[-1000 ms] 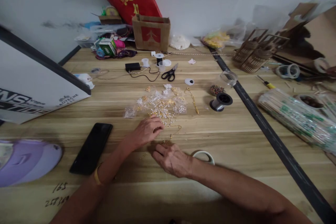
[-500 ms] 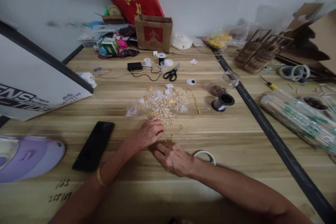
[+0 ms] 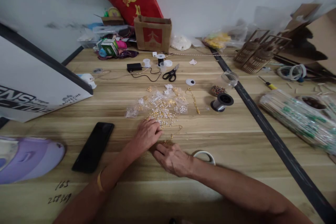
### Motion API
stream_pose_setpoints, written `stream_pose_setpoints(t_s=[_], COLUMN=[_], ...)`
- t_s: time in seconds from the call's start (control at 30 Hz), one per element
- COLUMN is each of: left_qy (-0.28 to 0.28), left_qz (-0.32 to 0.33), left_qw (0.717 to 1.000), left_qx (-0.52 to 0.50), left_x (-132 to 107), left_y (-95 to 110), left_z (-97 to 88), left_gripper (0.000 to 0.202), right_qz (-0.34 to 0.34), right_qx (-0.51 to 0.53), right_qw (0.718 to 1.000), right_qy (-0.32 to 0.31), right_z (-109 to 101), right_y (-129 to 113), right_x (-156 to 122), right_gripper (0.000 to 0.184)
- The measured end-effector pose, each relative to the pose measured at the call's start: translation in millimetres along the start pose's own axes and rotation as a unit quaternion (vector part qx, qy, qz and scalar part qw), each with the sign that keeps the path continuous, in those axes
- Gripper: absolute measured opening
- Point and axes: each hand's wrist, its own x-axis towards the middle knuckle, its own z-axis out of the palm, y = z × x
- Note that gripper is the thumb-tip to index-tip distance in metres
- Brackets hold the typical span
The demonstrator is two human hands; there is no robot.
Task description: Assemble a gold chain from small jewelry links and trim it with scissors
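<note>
Head | gold chain (image 3: pixel 172 135): just beyond right fingers (image 3: pixel 160 148) | beads (image 3: pixel 164 112): beside left fingers (image 3: pixel 154 125)

The thin chain (image 3: pixel 172 135) looks shiny metal, the tabletop (image 3: pixel 236 140) smooth wood.

Phone (image 3: pixel 93 147) front-left of the jewellery pieces (image 3: pixel 163 111) — scissors (image 3: pixel 171 74) behind them, spool (image 3: pixel 222 102) to their right.

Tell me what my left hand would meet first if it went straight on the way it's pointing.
Your left hand would probably meet the loose gold and silver pieces just ahead of it; from this angle I can't tell whether it touches them.
</note>
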Motion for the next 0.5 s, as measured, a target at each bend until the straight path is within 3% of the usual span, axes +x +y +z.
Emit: stream_pose_setpoints(t_s=[0.5], left_qy=[0.003], left_qz=[0.022], left_qw=[1.0], left_qx=[-0.014], left_x=[-1.5], left_y=[-5.9], left_z=[6.2], left_gripper=[0.019], right_qz=[-0.004], right_qx=[0.0], right_qw=[1.0], right_qy=[0.002], right_z=[0.9], right_y=[0.3], right_x=[0.2], right_gripper=[0.012])
